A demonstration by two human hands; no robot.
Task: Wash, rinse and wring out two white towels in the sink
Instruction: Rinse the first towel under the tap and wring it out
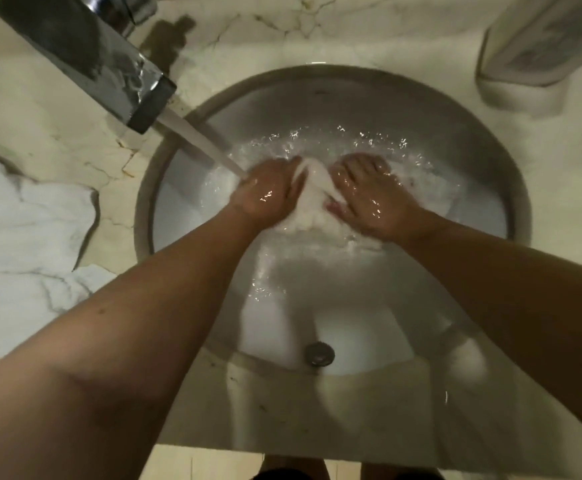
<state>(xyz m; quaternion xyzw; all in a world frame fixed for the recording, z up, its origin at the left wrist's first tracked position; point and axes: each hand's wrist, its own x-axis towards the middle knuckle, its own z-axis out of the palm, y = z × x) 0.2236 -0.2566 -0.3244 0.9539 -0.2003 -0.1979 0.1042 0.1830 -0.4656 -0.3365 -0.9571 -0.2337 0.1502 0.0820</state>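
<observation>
Fingers point(355, 169) of both hands, left hand point(268, 195) and right hand point(362, 199), grip the wet towel point(312, 199) (bunched between them) in the sink point(473, 140) under running water point(199, 140).

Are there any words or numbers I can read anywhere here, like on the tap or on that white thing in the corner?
No, there are none to read.
Tap: shiny metal, no letters showing.
White container in the corner: blurred, no label can be made out.
Towel in the hands and towel on the counter: plain white.
</observation>
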